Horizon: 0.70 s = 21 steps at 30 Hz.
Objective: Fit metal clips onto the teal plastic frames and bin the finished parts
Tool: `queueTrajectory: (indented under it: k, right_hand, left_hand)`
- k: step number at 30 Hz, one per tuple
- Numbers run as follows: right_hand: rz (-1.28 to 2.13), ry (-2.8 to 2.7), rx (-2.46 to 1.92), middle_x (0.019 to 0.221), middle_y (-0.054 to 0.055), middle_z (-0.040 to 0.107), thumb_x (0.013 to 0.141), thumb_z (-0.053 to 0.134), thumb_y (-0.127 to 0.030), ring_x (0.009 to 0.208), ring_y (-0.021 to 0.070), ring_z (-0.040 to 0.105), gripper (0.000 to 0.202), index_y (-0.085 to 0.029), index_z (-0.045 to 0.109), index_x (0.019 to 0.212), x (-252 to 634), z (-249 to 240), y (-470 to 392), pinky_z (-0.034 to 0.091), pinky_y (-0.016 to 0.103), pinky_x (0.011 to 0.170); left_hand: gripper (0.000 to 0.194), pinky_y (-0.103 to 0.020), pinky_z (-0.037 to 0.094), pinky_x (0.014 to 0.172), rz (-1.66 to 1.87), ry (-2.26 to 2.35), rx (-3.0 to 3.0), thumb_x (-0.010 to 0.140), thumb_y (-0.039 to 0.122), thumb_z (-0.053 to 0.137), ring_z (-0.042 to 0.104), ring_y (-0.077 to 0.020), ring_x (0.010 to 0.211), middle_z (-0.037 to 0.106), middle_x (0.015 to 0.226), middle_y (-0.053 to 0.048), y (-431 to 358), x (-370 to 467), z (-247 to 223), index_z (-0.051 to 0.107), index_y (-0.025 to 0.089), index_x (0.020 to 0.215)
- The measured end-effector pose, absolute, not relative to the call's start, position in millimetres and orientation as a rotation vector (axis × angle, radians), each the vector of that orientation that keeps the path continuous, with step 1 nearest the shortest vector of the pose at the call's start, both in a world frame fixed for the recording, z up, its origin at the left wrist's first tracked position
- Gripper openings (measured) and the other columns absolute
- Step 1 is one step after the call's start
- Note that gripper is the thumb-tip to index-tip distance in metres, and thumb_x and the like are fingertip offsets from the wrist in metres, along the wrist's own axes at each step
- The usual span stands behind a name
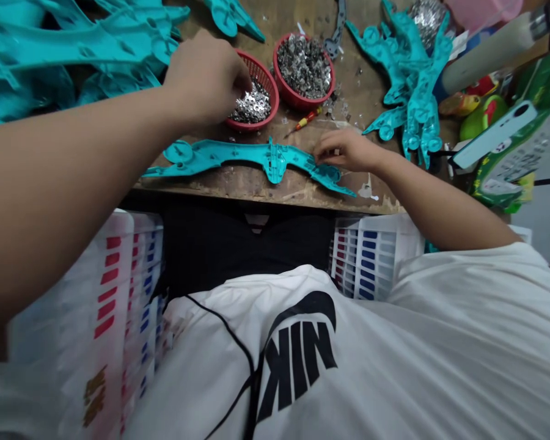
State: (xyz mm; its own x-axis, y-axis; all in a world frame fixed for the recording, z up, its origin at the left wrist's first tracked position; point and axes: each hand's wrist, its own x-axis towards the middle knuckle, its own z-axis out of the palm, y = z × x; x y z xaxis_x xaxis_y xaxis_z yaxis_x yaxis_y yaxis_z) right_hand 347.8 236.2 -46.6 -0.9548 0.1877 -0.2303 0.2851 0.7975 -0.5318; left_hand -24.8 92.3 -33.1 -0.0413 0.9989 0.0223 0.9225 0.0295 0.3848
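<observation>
A long teal plastic part (238, 153) lies along the table's front edge. My right hand (341, 150) rests at its right end, fingers bent and pressed together on the part; whatever they may hold is too small to make out. My left hand (208, 76) hangs over the left edge of a red basket (268, 79) of small shiny metal pieces (254, 104). Its fingers are curled downward and their tips are hidden behind the hand. A second red basket (297, 102) with duller metal pieces stands just right of the first.
Teal parts (87, 46) are piled at the back left, more teal parts (412, 79) at the right. A red-and-yellow screwdriver (308, 119) lies before the baskets. At the far right are a phone (495, 134) and a green bag (499, 183). White crates (378, 256) flank my lap.
</observation>
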Motion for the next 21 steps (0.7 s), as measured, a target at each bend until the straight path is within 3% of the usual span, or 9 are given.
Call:
queueTrajectory:
  k: [3,8,11,17,21]
  right_hand:
    - [-0.931,2.819,0.370,0.118,0.010,0.085,0.131,0.074,-0.055,0.109,0.0295,0.080,0.036,-0.026,0.091,0.117,347.8,-54.8,235.5,0.067,0.043,0.103]
    - [-0.990,2.854,0.452,0.124,0.014,0.083,0.124,0.084,-0.056,0.117,0.0327,0.079,0.034,-0.025,0.092,0.111,350.3,-69.7,237.3,0.071,0.047,0.109]
    - [-0.954,2.930,0.497,0.132,0.015,0.083,0.122,0.086,-0.062,0.123,0.0340,0.079,0.038,-0.026,0.095,0.115,346.8,-58.7,233.8,0.072,0.048,0.111]
    - [-0.893,3.278,0.644,0.140,0.009,0.087,0.124,0.087,-0.072,0.128,0.0331,0.084,0.048,-0.034,0.090,0.155,311.1,1.7,200.8,0.073,0.044,0.115]
    - [-0.760,3.340,0.490,0.140,0.007,0.087,0.132,0.079,-0.070,0.134,0.0306,0.084,0.039,-0.034,0.093,0.140,293.3,5.1,189.1,0.071,0.040,0.119]
  left_hand:
    - [0.039,-0.068,0.066,0.143,0.614,1.954,1.940,0.113,0.005,0.084,0.087,-0.0407,0.146,0.097,0.141,-0.013,87.3,-8.8,-16.2,0.098,0.006,0.150]
    - [0.042,-0.054,0.079,0.125,1.119,1.503,1.660,0.098,-0.016,0.089,0.095,-0.0282,0.120,0.099,0.120,-0.003,86.1,9.1,-17.0,0.102,0.015,0.123]
    - [0.041,-0.055,0.081,0.122,1.228,1.357,1.400,0.097,-0.018,0.090,0.095,-0.0247,0.109,0.098,0.114,-0.004,83.7,19.7,-20.1,0.099,0.017,0.117]
    - [0.025,-0.063,0.076,0.129,1.241,1.244,1.062,0.106,-0.004,0.096,0.095,-0.0276,0.112,0.094,0.104,-0.007,66.5,47.0,-10.0,0.091,0.011,0.125]
    - [0.030,-0.065,0.072,0.133,1.234,1.149,0.929,0.107,-0.002,0.098,0.094,-0.0264,0.108,0.091,0.104,-0.008,53.7,58.3,-11.5,0.087,0.011,0.131]
